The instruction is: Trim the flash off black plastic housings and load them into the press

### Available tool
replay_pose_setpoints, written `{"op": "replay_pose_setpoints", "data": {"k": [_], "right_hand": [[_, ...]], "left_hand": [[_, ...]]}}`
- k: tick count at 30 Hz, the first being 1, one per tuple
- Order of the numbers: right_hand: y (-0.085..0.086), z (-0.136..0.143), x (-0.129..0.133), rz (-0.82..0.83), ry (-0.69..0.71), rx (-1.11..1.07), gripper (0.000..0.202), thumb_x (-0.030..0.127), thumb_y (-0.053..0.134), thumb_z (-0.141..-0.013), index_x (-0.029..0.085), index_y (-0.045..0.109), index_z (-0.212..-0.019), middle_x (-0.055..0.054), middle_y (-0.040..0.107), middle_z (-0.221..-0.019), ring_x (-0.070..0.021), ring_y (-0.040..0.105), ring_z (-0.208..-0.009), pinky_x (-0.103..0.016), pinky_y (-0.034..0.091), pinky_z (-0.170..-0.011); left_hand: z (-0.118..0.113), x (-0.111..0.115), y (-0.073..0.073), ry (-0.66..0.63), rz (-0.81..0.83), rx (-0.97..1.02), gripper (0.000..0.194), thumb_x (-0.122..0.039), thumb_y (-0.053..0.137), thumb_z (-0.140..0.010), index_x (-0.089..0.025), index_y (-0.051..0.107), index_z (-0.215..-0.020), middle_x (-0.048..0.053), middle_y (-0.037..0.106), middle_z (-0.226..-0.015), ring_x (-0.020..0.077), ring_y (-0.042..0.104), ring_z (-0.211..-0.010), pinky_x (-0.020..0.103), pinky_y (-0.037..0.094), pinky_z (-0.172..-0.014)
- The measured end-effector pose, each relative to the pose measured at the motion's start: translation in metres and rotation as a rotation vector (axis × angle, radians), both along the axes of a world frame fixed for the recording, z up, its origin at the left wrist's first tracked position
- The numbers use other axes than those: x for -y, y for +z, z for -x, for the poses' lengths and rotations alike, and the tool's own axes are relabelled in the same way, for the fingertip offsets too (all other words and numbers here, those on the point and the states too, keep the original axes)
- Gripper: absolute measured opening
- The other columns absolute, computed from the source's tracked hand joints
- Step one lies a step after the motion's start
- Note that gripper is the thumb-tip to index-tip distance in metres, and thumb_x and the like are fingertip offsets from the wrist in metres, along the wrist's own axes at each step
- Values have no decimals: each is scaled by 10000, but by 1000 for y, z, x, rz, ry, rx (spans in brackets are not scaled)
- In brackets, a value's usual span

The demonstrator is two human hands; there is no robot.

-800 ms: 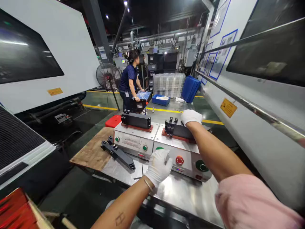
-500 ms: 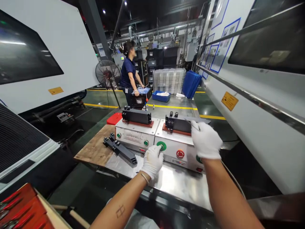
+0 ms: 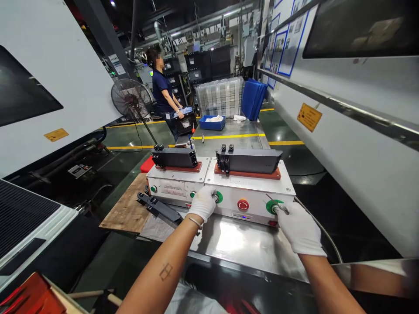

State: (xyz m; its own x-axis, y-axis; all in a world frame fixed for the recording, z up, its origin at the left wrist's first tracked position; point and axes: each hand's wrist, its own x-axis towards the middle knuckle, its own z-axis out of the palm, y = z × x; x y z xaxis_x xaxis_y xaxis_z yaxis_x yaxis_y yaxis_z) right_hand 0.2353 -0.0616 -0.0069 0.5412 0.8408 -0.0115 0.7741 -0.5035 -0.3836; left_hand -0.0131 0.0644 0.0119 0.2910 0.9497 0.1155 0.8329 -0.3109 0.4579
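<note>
My left hand [image 3: 203, 203], in a white glove, is closed with its fingertips at the left green-ringed button [image 3: 218, 197] of the white control box [image 3: 229, 186]. In my gloved right hand [image 3: 299, 226] is a thin metal tool [image 3: 282, 208], held at the right green-ringed button [image 3: 271, 206]. A red stop button [image 3: 243, 204] sits between them. One long black part [image 3: 250, 160] rests on the box's red-brown fixture, and another black part [image 3: 176, 157] lies on the left box's fixture. More black parts [image 3: 160, 207] lie at the table's left.
A person [image 3: 163, 89] in dark blue stands beyond the boxes with hands on a black crate [image 3: 185, 123]. A fan [image 3: 131, 98], a blue bin [image 3: 212, 123] and white machines stand around. Red-handled tools [image 3: 24, 296] lie at lower left.
My right hand has moved down from the black part on the right fixture to the right green-ringed button, keeping the metal tool. My left hand stays at its button. The view has shifted.
</note>
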Motion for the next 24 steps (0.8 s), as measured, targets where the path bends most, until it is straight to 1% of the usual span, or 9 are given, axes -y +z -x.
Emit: {"op": "replay_pose_setpoints", "data": {"k": [3, 6, 8, 11, 14, 16, 19, 21, 24], "right_hand": [[8, 6, 5, 6, 32, 73, 293, 324, 419, -902, 203, 683, -857, -99, 674, -882, -241, 644, -748, -300, 411, -577], [0, 40, 12, -174, 111, 41, 349, 305, 391, -921, 198, 672, -1097, -119, 667, -1091, -253, 645, -935, -322, 480, -721], [-16, 80, 10, -205, 354, -87, 405, 286, 364, -939, 207, 602, -1257, -101, 642, -1202, -230, 612, -1065, -304, 480, -848], [-45, 150, -7, 19, 752, -155, 423, 233, 446, -894, 237, 581, -1295, -79, 639, -1201, -213, 612, -1068, -283, 466, -891], [-64, 203, -28, 68, 884, -147, 391, 266, 512, -878, 295, 599, -1259, -69, 616, -1206, -212, 634, -998, -280, 474, -817], [-71, 221, -33, 86, 928, -124, 337, 329, 520, -887, 280, 630, -1202, -98, 598, -1203, -233, 646, -948, -310, 476, -773], [-80, 229, -19, 91, 963, -75, 348, 384, 583, -856, 219, 642, -1157, -150, 587, -1177, -258, 664, -839, -345, 477, -708], [-83, 227, -4, 67, 984, -45, 309, 294, 634, -819, 203, 656, -1113, -141, 622, -1105, -240, 665, -758, -329, 474, -673], [-69, 216, 6, -28, 988, -25, 117, 183, 606, -814, 211, 704, -871, -66, 678, -886, -194, 646, -675, -284, 470, -653]], "left_hand": [[-2, 4, 9, 45, 8, 24, 75, -167, 629, -741, -173, 659, -809, 86, 681, -866, 220, 615, -837, 331, 453, -782], [11, 38, 3, 122, 9, 101, 93, -212, 549, -818, -174, 632, -835, 76, 661, -904, 198, 594, -877, 318, 430, -820], [26, 83, -15, 156, 48, 162, 153, -220, 483, -862, -175, 619, -812, 43, 657, -837, 161, 593, -825, 270, 436, -771], [56, 166, -62, 171, 262, 254, 201, -217, 483, -837, -175, 605, -683, 11, 638, -683, 147, 579, -686, 251, 428, -652], [89, 238, -105, 311, 472, 399, 147, -203, 501, -780, -157, 641, -779, 40, 684, -797, 173, 609, -772, 267, 455, -717], [112, 269, -119, 342, 556, 427, 191, -239, 488, -793, -151, 656, -817, 58, 705, -847, 197, 627, -834, 292, 468, -787], [140, 292, -119, 442, 544, 475, 298, -358, 483, -817, -147, 680, -891, 79, 724, -911, 226, 638, -887, 325, 476, -842], [153, 300, -113, 547, 485, 554, 349, -428, 511, -797, -151, 691, -912, 86, 729, -937, 236, 640, -901, 329, 488, -847], [160, 308, -109, 688, 443, 709, 401, -526, 614, -709, -179, 709, -884, 71, 729, -862, 232, 650, -776, 323, 526, -726]]}}
